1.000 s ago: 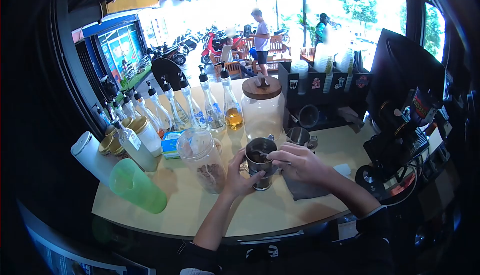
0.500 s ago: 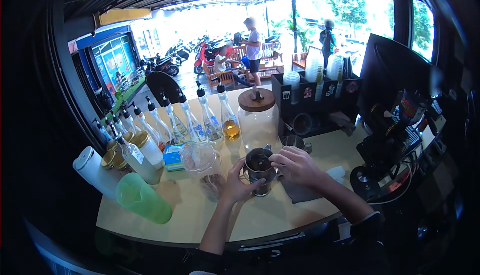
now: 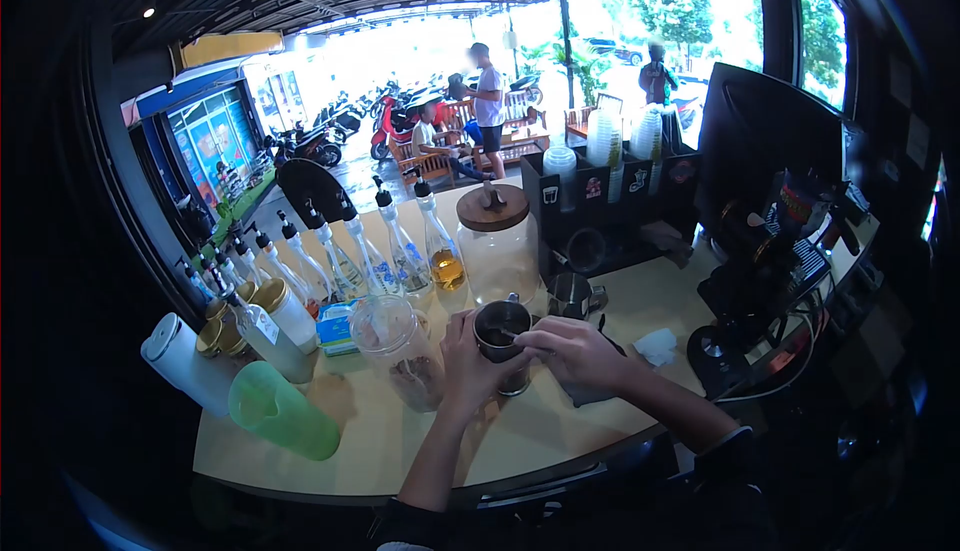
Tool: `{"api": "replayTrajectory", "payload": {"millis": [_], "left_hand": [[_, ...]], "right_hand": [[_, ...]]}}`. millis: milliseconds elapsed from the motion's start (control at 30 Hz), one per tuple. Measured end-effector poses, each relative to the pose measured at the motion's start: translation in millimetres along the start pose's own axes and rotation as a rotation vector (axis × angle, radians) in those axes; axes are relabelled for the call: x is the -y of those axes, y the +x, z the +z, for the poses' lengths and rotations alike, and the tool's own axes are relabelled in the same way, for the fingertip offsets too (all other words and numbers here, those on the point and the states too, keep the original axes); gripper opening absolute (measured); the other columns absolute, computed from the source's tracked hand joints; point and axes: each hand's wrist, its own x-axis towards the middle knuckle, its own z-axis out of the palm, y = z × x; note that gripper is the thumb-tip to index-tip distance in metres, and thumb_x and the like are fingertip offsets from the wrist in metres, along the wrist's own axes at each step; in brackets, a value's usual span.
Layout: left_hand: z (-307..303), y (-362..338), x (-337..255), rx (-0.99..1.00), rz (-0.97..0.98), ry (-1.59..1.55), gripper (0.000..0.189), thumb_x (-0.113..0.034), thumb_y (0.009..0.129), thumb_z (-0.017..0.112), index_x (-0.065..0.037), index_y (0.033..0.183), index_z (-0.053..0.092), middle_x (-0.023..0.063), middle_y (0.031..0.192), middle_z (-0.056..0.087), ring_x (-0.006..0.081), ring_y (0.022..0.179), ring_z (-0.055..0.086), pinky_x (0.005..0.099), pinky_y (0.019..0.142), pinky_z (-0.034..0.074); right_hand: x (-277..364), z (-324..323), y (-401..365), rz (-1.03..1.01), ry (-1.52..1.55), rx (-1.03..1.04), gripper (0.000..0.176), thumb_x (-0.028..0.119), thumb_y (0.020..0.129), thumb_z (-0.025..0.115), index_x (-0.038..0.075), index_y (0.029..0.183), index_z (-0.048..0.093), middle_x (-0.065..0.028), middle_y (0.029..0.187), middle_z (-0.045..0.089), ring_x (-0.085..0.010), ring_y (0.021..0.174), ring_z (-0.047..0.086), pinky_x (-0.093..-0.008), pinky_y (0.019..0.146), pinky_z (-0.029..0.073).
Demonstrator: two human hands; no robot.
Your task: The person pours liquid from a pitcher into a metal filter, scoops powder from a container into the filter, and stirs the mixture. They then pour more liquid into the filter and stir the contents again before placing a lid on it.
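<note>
A shiny metal pitcher (image 3: pixel 515 383) stands upright at the counter's front middle, dark inside. My left hand (image 3: pixel 468 366) is wrapped round its left side and front. My right hand (image 3: pixel 575 351) is closed in a pinch at the pitcher's right rim. From its fingers a thin utensil (image 3: pixel 508 334), perhaps a spoon, reaches into the pitcher; its lower end is hidden. Just left of my left hand is a clear plastic jar (image 3: pixel 385 326) with brown contents low inside. Beyond my right hand stands a second, dark metal pitcher (image 3: pixel 569 296), and a dark cloth (image 3: pixel 590 394) lies beneath that hand.
Pump bottles (image 3: pixel 405 251) line the counter's far left edge. A glass jar with a wooden lid (image 3: pixel 495 209) stands behind the pitcher. On the left are a green pitcher (image 3: pixel 285 416) and white canisters. A cup rack (image 3: pixel 620 186) and dark equipment border the right side.
The camera view has shifted slightly. My right hand has moved lower and closer over the pitcher's mouth, while my left hand keeps its hold. More of the second pitcher shows.
</note>
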Motion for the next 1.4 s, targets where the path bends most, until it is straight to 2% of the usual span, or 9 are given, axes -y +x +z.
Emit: {"api": "replayTrajectory", "payload": {"millis": [167,367,433,533,667,767,833,967,1400], "left_hand": [[5.6,1.5,-8.7,-0.042,-0.072,-0.083,0.073,-0.036,0.056,0.087,-0.004,0.114,0.055,0.0128,0.108,0.054,0.0302,0.102,0.057,0.0422,0.091,0.044],[6.1,1.4,-5.9,-0.085,-0.040,-0.155,0.075,-0.031,0.056,0.089,-0.002,0.116,0.053,0.0143,0.107,0.055,0.0302,0.097,0.061,0.0392,0.085,0.051],[6.0,0.7,-6.3,-0.071,-0.106,-0.201,0.077,-0.026,0.056,0.091,-0.001,0.116,0.051,0.0114,0.106,0.062,0.0211,0.097,0.064,0.0338,0.086,0.051],[5.0,1.4,-0.1,-0.054,-0.082,-0.178,0.078,-0.027,0.057,0.090,-0.002,0.118,0.050,0.0116,0.107,0.064,0.0199,0.098,0.064,0.0328,0.087,0.051],[2.8,2.3,-1.1,-0.026,-0.087,-0.197,0.078,-0.028,0.057,0.090,-0.001,0.119,0.050,0.0121,0.109,0.063,0.0198,0.099,0.064,0.0330,0.088,0.051],[1.5,3.2,-1.2,-0.008,-0.098,-0.251,0.080,-0.030,0.057,0.089,0.000,0.120,0.049,0.0153,0.112,0.059,0.0268,0.102,0.062,0.0374,0.090,0.049],[-0.9,3.7,-2.8,0.000,-0.048,-0.274,0.079,-0.027,0.058,0.090,-0.001,0.121,0.049,0.0123,0.111,0.062,0.0213,0.102,0.062,0.0341,0.092,0.049],[-5.2,5.0,-4.1,0.019,-0.029,-0.268,0.078,-0.025,0.057,0.089,-0.001,0.120,0.049,0.0139,0.113,0.059,0.0259,0.105,0.061,0.0365,0.094,0.048],[-12.7,15.4,8.6,0.173,0.059,-0.445,0.088,-0.014,0.057,0.088,-0.005,0.131,0.042,0.0084,0.124,0.052,0.0193,0.118,0.052,0.0336,0.103,0.041]], "right_hand": [[-7.2,-1.4,-2.5,-0.029,-0.128,-0.054,0.026,0.005,0.079,0.063,0.005,0.105,0.059,-0.0089,0.090,0.061,-0.0275,0.086,0.062,-0.0383,0.074,0.051],[-5.6,-2.1,-4.1,-0.007,-0.008,-0.036,0.025,0.006,0.081,0.063,0.005,0.106,0.059,-0.0096,0.088,0.061,-0.0280,0.084,0.063,-0.0382,0.072,0.051],[-11.3,-3.9,-2.8,0.067,-0.052,-0.059,0.023,0.005,0.082,0.062,0.004,0.104,0.059,-0.0096,0.087,0.062,-0.0279,0.083,0.063,-0.0384,0.072,0.051],[-5.7,-2.6,-3.4,0.048,0.005,-0.052,0.021,0.005,0.082,0.062,0.004,0.103,0.059,-0.0089,0.088,0.063,-0.0274,0.083,0.063,-0.0374,0.072,0.050],[-8.9,-7.1,-4.1,0.018,-0.065,-0.070,0.022,0.006,0.082,0.063,0.004,0.104,0.061,-0.0089,0.088,0.064,-0.0269,0.082,0.063,-0.0361,0.072,0.050],[-12.1,-3.6,-7.7,0.003,-0.053,-0.120,0.022,0.006,0.081,0.064,0.004,0.103,0.061,-0.0081,0.087,0.064,-0.0257,0.079,0.063,-0.0360,0.071,0.050],[-4.4,-6.3,-6.3,-0.034,-0.055,-0.109,0.022,0.007,0.081,0.065,0.005,0.102,0.062,-0.0075,0.086,0.064,-0.0247,0.078,0.062,-0.0357,0.069,0.049],[-8.3,-11.6,-7.8,-0.047,-0.190,-0.119,0.023,0.010,0.080,0.067,0.005,0.102,0.062,-0.0061,0.083,0.064,-0.0221,0.072,0.061,-0.0344,0.066,0.048],[-9.1,-12.6,-13.2,-0.187,-0.114,-0.081,0.037,0.005,0.075,0.068,0.006,0.112,0.060,-0.0057,0.087,0.066,-0.0200,0.075,0.061,-0.0333,0.066,0.047]]}}
